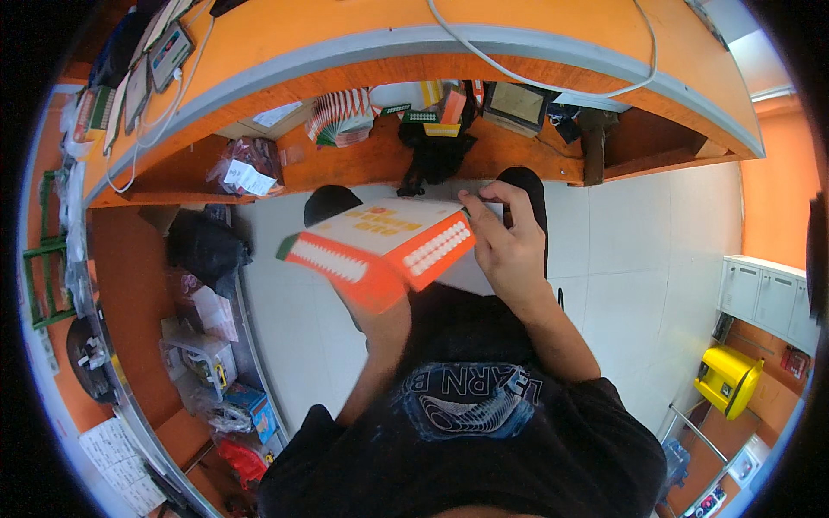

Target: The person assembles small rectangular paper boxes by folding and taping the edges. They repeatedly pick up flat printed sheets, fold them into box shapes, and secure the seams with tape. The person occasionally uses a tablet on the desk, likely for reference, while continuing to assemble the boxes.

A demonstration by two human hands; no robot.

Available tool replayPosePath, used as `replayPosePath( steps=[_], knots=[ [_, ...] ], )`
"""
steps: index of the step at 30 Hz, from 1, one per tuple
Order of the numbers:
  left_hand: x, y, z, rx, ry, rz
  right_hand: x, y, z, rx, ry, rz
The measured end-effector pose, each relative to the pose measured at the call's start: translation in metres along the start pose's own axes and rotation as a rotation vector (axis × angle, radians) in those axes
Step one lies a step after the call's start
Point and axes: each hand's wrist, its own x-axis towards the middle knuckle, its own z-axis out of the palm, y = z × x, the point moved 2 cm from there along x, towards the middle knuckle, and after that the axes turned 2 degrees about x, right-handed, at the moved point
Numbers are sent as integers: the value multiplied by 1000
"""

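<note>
A small orange and white cardboard box (371, 220) with yellow print and rows of white scalloped shapes on its orange sides is held up tilted above my lap. My left hand (384, 311) grips it from below and the left; most of its fingers are hidden behind the box. At the box's upper right corner is my right hand (511, 237), its fingers bent and closed on the edge. Something flat and white (471, 274) shows below the box, partly covered; I cannot make out what it is.
Ahead curves an orange desk (345, 43) with a white cable (518, 73) over its edge. Its lower shelf holds fanned booklets or thin boxes (341, 116), a black bag (436, 155) and a plastic-wrapped bundle (250, 164). Left stand a clear bin (199, 354) and a black bag (203, 246).
</note>
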Motion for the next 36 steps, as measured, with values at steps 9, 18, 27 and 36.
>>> replayPosePath(
  steps=[9,18,27,36],
  knots=[
    [2,36,46,-380,-228,-102,-6,-11,4,111,-103,-261],
    [27,16,27,-324,-316,-185,-5,-10,-7,330,58,19],
    [20,0,25,-51,-57,118,-13,2,-1,629,-172,295],
    [7,7,5,431,-345,461,24,-16,-12,412,-293,-221]
  ],
)
